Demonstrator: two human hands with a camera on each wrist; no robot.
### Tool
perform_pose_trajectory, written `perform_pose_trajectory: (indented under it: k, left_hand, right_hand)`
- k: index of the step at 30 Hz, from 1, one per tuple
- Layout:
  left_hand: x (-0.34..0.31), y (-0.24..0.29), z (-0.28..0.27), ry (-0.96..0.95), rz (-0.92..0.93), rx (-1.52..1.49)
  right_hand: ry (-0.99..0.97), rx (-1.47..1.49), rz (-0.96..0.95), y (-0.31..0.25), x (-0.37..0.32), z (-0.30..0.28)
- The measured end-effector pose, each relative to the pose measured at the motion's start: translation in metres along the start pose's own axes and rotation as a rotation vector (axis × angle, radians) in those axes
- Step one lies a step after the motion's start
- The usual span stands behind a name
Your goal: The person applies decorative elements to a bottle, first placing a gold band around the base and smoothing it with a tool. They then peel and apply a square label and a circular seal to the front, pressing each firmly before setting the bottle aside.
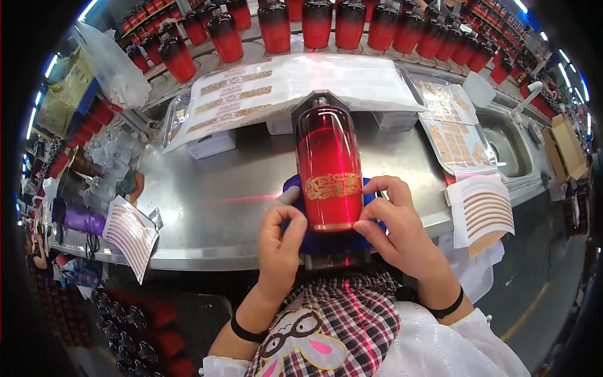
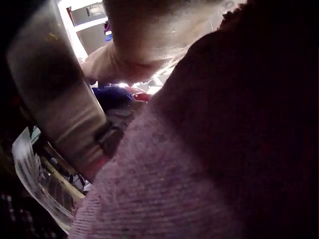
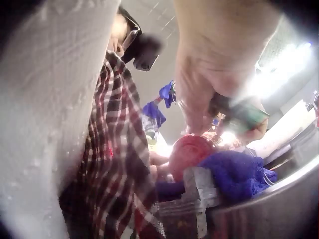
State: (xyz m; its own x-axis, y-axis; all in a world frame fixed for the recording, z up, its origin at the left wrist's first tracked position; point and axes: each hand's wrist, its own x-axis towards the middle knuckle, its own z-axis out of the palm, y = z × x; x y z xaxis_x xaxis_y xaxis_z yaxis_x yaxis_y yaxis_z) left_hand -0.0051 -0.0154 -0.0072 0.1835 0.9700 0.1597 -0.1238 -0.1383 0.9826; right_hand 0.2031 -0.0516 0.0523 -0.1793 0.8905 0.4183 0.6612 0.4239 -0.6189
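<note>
A glossy red bottle (image 1: 323, 147), black at its neck, lies base toward me on a blue cloth (image 1: 308, 237). Across its lower body runs a gold patterned decal (image 1: 333, 186), and a thin gold line (image 1: 333, 226) circles it near the base. My right hand (image 1: 402, 229) grips the bottle's right side, thumb at the base edge and forefinger beside the decal. On the left, my left hand (image 1: 281, 242) has curled fingers, with thumb and forefinger at the lower left edge; I cannot tell whether they pinch anything. The right wrist view shows the round red base (image 3: 192, 154) above the cloth.
Decal sheets (image 1: 239, 94) lie over plastic trays behind the bottle. Sheets of curved gold strips hang at the table's left (image 1: 130, 235) and right (image 1: 483, 210) edges. Many red-black bottles (image 1: 273, 28) line the conveyor at the back. A sink (image 1: 502, 141) is at right.
</note>
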Motion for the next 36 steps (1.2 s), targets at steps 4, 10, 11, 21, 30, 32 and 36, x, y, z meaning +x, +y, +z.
perform_pose_trajectory:
  k: [4,10,11,21,30,32,36]
  left_hand:
    - [0.002,-0.003,0.002,-0.05,0.079,0.118]
    - [0.004,-0.008,0.01,-0.05,0.165,0.133]
    - [0.004,-0.007,0.011,-0.053,0.166,0.127]
    - [0.002,-0.005,0.012,-0.066,0.123,0.048]
    - [0.002,-0.004,0.012,-0.062,0.107,0.039]
    - [0.002,-0.007,0.012,-0.05,0.11,0.015]
    - [0.002,0.003,0.016,-0.045,0.142,0.074]
  right_hand:
    - [-0.004,0.004,-0.006,0.001,0.0,-0.001]
    - [-0.011,0.044,0.021,0.004,-0.003,-0.002]
    - [-0.015,0.053,0.026,0.004,-0.003,-0.002]
    - [-0.061,0.177,0.018,-0.011,0.002,-0.015]
    - [-0.048,0.05,0.104,0.008,-0.01,-0.015]
    - [-0.055,0.048,0.11,0.009,-0.01,-0.015]
    - [-0.054,0.06,0.117,0.009,-0.011,-0.015]
